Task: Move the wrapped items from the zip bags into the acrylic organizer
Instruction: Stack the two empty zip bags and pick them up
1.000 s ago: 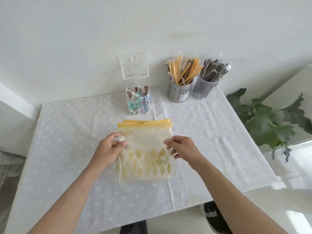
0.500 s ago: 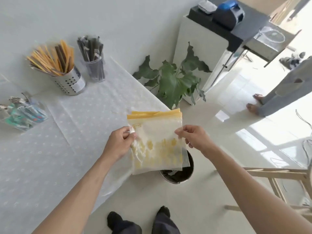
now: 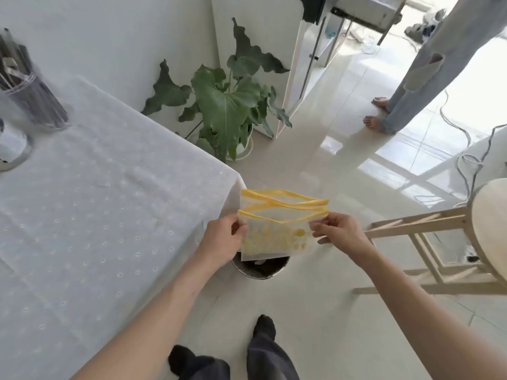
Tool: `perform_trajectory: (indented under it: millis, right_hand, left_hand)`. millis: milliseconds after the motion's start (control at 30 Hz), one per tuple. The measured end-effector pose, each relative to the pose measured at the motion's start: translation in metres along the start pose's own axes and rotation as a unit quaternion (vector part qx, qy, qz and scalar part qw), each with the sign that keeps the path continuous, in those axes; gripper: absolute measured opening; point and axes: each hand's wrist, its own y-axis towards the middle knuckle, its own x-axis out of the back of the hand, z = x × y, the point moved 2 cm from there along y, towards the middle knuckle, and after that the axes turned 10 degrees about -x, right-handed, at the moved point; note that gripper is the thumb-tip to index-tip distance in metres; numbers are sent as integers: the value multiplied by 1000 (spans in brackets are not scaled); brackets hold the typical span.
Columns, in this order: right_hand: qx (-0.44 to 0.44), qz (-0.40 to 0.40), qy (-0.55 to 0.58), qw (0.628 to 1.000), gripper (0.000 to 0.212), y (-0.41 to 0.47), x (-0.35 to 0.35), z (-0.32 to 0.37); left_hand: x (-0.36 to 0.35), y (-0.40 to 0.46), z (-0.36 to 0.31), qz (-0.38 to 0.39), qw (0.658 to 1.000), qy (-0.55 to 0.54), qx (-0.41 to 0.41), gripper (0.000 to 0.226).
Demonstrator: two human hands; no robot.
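A white eyelet cloth covers the counter (image 3: 90, 215) at left; pale floor tiles (image 3: 315, 297) lie right. Left hand (image 3: 219, 237) and right hand (image 3: 338, 231) each pinch 2 yellow-topped zip bags (image 3: 277, 229), mouths gaping, above a waste bin (image 3: 260, 268). Farther off stands a potted plant (image 3: 227, 105).

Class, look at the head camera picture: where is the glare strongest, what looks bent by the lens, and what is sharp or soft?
Head view: sunlight glares off the floor tiles at right, washing out detail; the wide lens tilts and bows the wall panel and stool; both hands, left hand and right hand, and the zip bags are fairly sharp; the holder at the left edge is soft.
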Motion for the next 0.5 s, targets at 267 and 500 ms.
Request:
perform_trajectory:
  millis: [267,500]
  right_hand:
    - [-34,-19,-87,995,15,97,-50,-94]
    - [-33,-15,-140,989,17,160,-93,-147]
  left_hand:
    - [-79,34,93,30,995,46,78,16]
    - [-138,61,173,64,987,63,136,26]
